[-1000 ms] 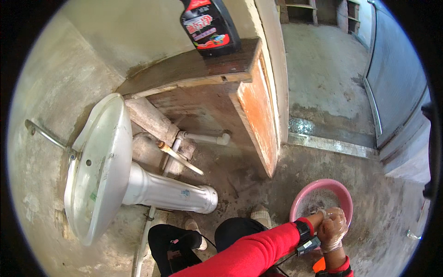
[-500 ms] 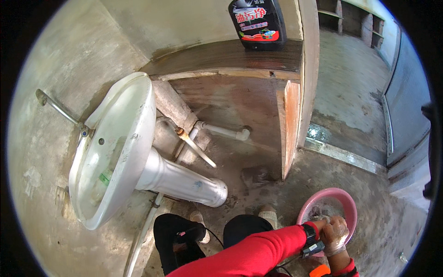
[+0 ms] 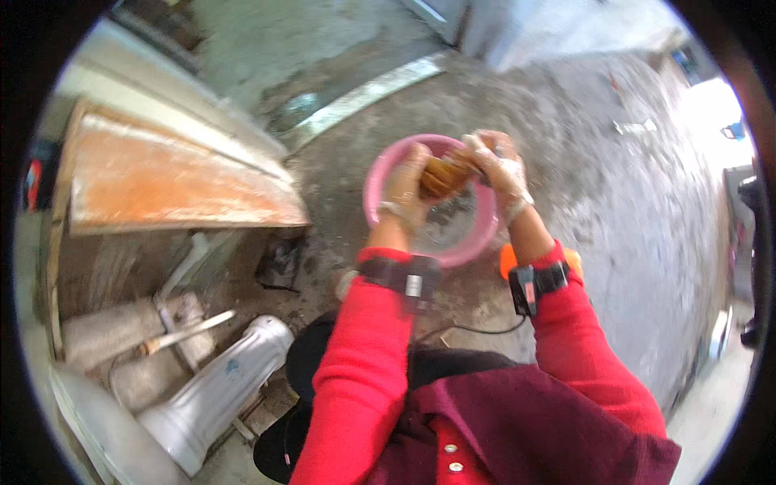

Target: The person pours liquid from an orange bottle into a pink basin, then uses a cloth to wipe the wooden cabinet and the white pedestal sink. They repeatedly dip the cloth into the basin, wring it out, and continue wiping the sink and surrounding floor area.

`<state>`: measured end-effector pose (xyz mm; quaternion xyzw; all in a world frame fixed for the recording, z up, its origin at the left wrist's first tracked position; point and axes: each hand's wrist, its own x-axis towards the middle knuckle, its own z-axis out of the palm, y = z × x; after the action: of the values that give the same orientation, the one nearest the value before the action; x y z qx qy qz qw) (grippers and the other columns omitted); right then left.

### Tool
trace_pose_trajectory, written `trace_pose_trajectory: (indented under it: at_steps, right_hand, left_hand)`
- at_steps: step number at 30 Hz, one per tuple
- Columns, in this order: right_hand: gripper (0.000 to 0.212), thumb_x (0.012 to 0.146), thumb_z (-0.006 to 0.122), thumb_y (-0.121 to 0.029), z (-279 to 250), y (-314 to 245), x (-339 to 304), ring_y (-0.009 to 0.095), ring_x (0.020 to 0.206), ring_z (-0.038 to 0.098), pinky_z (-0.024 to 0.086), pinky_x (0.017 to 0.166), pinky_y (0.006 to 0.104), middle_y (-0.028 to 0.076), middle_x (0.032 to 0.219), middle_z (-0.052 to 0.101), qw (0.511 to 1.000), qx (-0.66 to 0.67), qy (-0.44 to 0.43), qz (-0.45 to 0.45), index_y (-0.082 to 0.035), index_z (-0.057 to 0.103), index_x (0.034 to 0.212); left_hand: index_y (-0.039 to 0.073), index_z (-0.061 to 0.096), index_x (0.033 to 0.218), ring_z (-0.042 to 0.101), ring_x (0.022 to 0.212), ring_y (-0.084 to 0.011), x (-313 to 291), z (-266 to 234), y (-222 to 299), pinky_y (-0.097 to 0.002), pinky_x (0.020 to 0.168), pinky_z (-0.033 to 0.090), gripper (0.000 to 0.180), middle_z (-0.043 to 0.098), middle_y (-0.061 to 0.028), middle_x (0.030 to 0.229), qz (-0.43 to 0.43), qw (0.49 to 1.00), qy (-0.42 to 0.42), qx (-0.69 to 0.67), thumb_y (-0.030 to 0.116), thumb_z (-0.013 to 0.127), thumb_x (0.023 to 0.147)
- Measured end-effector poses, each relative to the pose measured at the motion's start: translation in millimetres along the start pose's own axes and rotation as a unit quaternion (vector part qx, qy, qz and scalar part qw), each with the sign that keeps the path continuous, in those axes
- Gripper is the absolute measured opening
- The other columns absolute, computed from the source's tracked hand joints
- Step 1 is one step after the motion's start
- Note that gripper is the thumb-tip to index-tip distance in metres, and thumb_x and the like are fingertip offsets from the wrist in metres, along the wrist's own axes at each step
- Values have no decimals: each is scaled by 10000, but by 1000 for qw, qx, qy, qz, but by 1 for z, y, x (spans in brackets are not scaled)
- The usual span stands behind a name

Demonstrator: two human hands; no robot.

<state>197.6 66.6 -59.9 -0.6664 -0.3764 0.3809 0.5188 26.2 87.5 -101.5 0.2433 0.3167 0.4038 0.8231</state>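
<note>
Both my hands are over a pink basin [image 3: 374, 190] on the floor, in thin clear plastic gloves. My left hand [image 3: 409, 184] grips one side of a bunched brownish-yellow cloth [image 3: 441, 178]. My right hand [image 3: 503, 166] is closed on the other end of it, at the basin's right rim. Blur hides the cloth's exact shape and some of my fingers. Cloudy water [image 3: 453, 222] with suds shows in the basin below. Dark bands with small devices sit on both my wrists.
An orange object [image 3: 508, 262] lies beside the basin, partly behind my right forearm. On the left stand a wooden panel [image 3: 178, 190] and a white sink pedestal [image 3: 222, 384], with pipes between them. A pale threshold strip [image 3: 364, 101] crosses the floor farther off.
My view has swung right, bringing the basin to the middle. My hands, earlier together low in the basin, now hold the brownish-yellow cloth between them, with the right hand farther out.
</note>
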Motion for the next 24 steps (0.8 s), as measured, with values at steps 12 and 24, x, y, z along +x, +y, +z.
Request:
trace_pose_trajectory:
  at_steps: [12,24]
  right_hand:
    - [397,921,679,-307,-73,10,-32,120,707,618,467,604,251,52,979,692,891,441,-33,105,-64,601,1225]
    - [305,911,670,-230,-40,-47,-71,86,663,569,464,615,243,78,956,710,952,246,-180,37,-33,645,1143]
  left_hand:
    - [16,546,1190,660,977,-270,-43,43,25,-453,796,597,659,625,-146,1130,53,988,143,27,569,675,855]
    - [13,581,1195,630,1049,-237,-174,5,148,-403,851,564,431,643,-113,1135,175,969,101,143,235,735,859]
